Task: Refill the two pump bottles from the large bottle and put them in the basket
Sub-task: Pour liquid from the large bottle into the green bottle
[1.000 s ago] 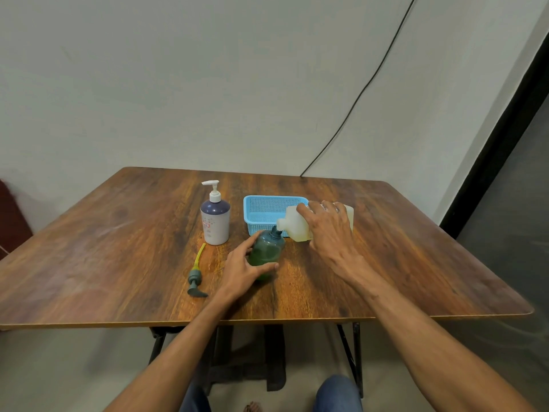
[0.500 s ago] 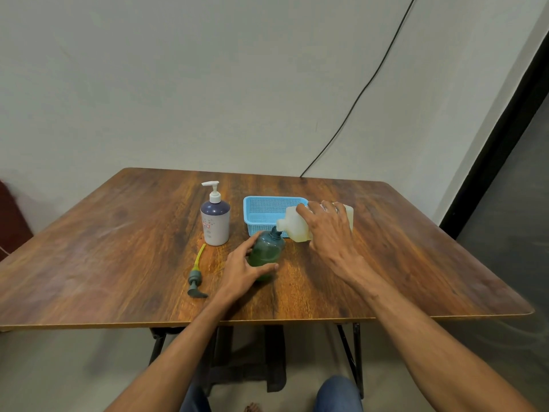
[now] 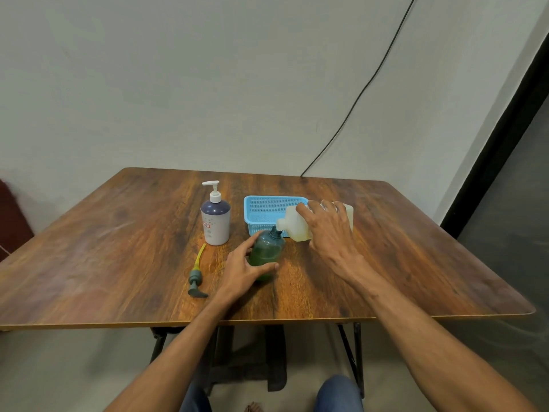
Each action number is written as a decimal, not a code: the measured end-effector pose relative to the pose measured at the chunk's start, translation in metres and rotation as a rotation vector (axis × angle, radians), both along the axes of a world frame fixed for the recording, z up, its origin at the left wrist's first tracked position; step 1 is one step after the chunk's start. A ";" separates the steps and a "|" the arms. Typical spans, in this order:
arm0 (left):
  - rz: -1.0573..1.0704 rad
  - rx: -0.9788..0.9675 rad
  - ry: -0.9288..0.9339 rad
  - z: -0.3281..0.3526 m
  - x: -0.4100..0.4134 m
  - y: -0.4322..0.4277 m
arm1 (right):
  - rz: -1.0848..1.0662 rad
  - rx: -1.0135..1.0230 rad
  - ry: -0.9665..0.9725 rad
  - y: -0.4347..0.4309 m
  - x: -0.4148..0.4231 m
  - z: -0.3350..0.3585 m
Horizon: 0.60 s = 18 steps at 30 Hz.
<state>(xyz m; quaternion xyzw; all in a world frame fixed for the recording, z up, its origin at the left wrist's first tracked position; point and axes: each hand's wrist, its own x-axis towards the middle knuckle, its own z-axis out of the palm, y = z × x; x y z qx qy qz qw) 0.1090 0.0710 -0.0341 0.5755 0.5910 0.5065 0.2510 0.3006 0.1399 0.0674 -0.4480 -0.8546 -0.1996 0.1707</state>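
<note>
We see a round, dark green translucent plastic bottle (image 3: 266,252) standing upright on the wooden table (image 3: 118,248), towards the near side and just in front of a light blue perforated plastic basket (image 3: 261,209). Its neck is open and its lower part looks a brighter green. A large, pale, cloudy plastic bottle (image 3: 292,226) is tipped on its side above the table, its short spout pointing left and sitting right at the green bottle's neck; we cannot tell whether liquid is running. The grey pump head with its yellow dip tube (image 3: 196,278) lies flat on the table to the left of the green bottle, apart from it. Farther back on the left stands a white and purple plastic pump bottle (image 3: 216,221) with a white pump on top, upright, beside the basket but not touching it. The left hand (image 3: 242,270) reaches in from below and wraps around the green bottle's left side, thumb across the front and forefinger curved up towards the shoulder, holding it. The right hand (image 3: 326,230) lies over the top of the large bottle, fingers spread and curled down over its far side, gripping it in that tilted position, with the forearm running back to the lower right. A thin black cable (image 3: 356,99) runs up the pale wall (image 3: 178,84) behind.
</note>
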 end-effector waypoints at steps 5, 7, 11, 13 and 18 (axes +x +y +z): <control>0.000 0.007 -0.001 0.000 0.000 -0.001 | 0.003 -0.002 0.011 0.001 0.000 -0.001; 0.002 0.009 -0.009 0.000 0.000 -0.001 | 0.005 -0.005 0.024 0.001 0.000 -0.001; -0.001 0.005 -0.029 0.001 0.001 -0.002 | 0.011 -0.020 0.042 0.001 0.000 -0.003; -0.005 0.003 -0.034 0.001 0.001 -0.002 | 0.011 -0.038 0.078 0.001 -0.001 -0.007; 0.000 -0.008 -0.078 -0.001 -0.001 -0.003 | 0.046 -0.080 0.240 -0.006 0.000 -0.018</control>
